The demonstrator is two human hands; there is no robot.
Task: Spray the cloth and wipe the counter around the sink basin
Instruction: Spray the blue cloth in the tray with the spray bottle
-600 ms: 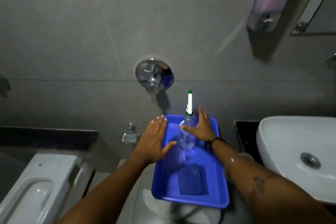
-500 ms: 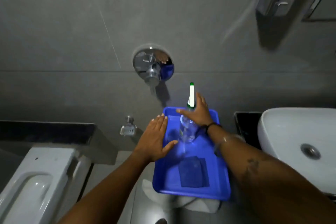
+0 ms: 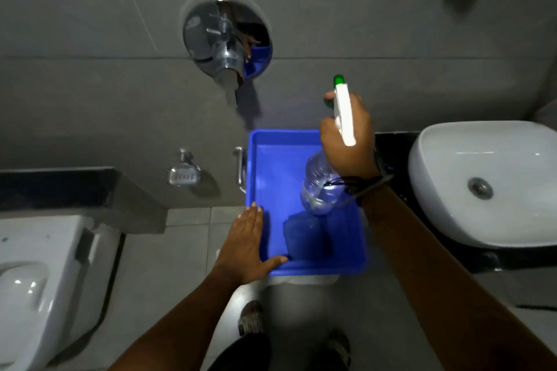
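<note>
My right hand (image 3: 346,135) grips the neck of a clear spray bottle (image 3: 319,187) with a white and green trigger head, held above the blue tray (image 3: 271,159). A folded dark blue cloth (image 3: 306,239) lies flat in the tray's near part, just below the bottle's base. My left hand (image 3: 247,245) rests open on the tray's left rim, thumb reaching inside near the cloth. The white sink basin (image 3: 494,181) sits on a black counter (image 3: 391,144) to the right of the tray.
A white toilet (image 3: 45,274) stands at the left under a dark ledge. On the grey wall are a chrome valve (image 3: 226,39), a soap dish (image 3: 184,175) and a chrome holder (image 3: 239,169). My feet show on the tiled floor below the tray.
My right hand has closed on the bottle's neck and lifted it up from the tray. My left hand slid back along the tray's left rim. The view has tilted downward.
</note>
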